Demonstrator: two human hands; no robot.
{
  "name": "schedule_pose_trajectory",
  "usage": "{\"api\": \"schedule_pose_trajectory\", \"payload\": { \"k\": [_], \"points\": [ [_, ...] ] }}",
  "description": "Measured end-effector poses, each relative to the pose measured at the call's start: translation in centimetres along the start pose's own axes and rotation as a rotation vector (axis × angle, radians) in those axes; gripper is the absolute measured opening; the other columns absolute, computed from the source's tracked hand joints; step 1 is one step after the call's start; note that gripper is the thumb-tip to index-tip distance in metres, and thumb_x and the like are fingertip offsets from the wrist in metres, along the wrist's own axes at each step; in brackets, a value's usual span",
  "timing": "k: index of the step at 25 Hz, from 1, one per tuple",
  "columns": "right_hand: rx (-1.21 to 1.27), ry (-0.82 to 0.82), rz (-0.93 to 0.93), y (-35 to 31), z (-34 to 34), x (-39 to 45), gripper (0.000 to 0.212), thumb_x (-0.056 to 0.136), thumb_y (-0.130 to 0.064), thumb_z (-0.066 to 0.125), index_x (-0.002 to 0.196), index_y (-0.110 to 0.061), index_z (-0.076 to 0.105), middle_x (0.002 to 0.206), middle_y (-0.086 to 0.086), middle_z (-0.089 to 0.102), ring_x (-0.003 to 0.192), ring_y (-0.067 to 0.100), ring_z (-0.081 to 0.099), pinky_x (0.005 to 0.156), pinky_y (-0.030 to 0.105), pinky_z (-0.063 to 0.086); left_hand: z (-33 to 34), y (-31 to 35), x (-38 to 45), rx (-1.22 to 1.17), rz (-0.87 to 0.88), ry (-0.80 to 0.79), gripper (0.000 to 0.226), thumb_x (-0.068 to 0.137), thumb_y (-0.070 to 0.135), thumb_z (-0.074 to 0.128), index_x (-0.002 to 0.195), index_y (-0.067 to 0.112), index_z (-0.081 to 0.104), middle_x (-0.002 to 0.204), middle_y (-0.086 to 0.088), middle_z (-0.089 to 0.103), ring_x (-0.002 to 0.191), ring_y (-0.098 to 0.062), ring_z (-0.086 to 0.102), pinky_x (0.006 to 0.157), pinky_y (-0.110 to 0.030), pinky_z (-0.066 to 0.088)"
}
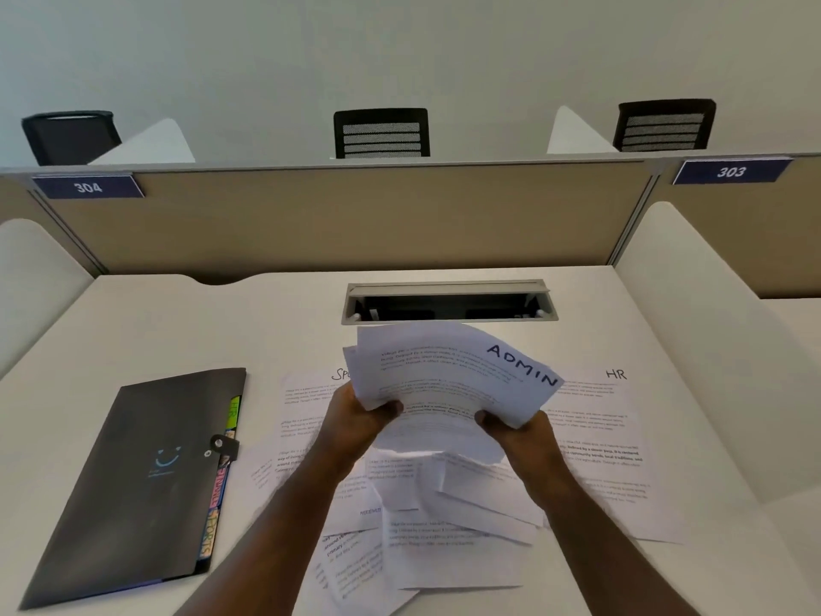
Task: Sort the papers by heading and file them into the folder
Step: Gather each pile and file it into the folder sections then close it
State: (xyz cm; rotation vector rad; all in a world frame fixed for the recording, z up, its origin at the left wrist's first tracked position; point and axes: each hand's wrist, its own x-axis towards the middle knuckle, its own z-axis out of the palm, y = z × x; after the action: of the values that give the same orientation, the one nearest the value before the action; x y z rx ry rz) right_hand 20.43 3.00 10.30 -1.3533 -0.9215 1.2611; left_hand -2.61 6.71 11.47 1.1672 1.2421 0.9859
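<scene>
Both my hands hold up a fanned bundle of white papers (448, 375) over the middle of the desk; its top sheet is headed ADMIN. My left hand (360, 415) grips the bundle's lower left edge, and my right hand (517, 431) grips its lower right edge. Beneath lie more printed sheets: one headed HR (608, 420) to the right, one whose heading starts with "Sp" (311, 406) to the left, and several loose sheets (426, 540) near the front. A dark closed expanding folder (133, 482) with coloured tabs, among them HR and SPORTS, lies at the left.
An open cable tray slot (448, 302) is set into the desk (177, 322) just behind the papers. A beige partition (346, 215) closes the back, with white side dividers (693, 331) at left and right. Black chairs (382, 133) stand beyond the partition.
</scene>
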Motion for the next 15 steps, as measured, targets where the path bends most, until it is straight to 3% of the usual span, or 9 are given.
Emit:
{"api": "schedule_pose_trajectory", "payload": {
  "k": [5, 10, 15],
  "points": [
    [-0.018, 0.036, 0.063, 1.6, 0.5, 0.3, 0.030, 0.082, -0.006, 0.072, 0.101, -0.028, 0.064, 0.104, 0.006, 0.071, 0.101, 0.024, 0.066, 0.084, 0.040, 0.058, 0.3, -1.7, 0.2, 0.124, -0.083, -0.008, 0.033, 0.086, 0.001, 0.069, 0.105, 0.027, 0.066, 0.109, -0.004, 0.070, 0.108, -0.030, 0.064, 0.090, -0.053, 0.056],
    [-0.010, 0.021, 0.038, 2.0, 0.5, 0.3, 0.034, 0.083, -0.002, 0.069, 0.104, -0.028, 0.062, 0.105, 0.007, 0.070, 0.099, 0.022, 0.065, 0.085, 0.040, 0.058, -0.2, -2.3, 0.5, 0.098, -0.072, -0.009, 0.026, 0.089, 0.009, 0.069, 0.110, 0.023, 0.067, 0.109, -0.002, 0.073, 0.103, -0.025, 0.067, 0.087, -0.046, 0.059],
    [-0.067, 0.017, 0.076, 3.3, 0.3, 0.6, 0.033, 0.084, -0.004, 0.069, 0.101, -0.032, 0.062, 0.104, 0.006, 0.069, 0.101, 0.024, 0.064, 0.087, 0.044, 0.057, -1.1, -3.9, 0.4, 0.202, -0.120, -0.097, 0.025, 0.095, 0.012, 0.060, 0.110, 0.032, 0.064, 0.109, 0.005, 0.070, 0.104, -0.020, 0.065, 0.077, -0.025, 0.058]
  ]
}}
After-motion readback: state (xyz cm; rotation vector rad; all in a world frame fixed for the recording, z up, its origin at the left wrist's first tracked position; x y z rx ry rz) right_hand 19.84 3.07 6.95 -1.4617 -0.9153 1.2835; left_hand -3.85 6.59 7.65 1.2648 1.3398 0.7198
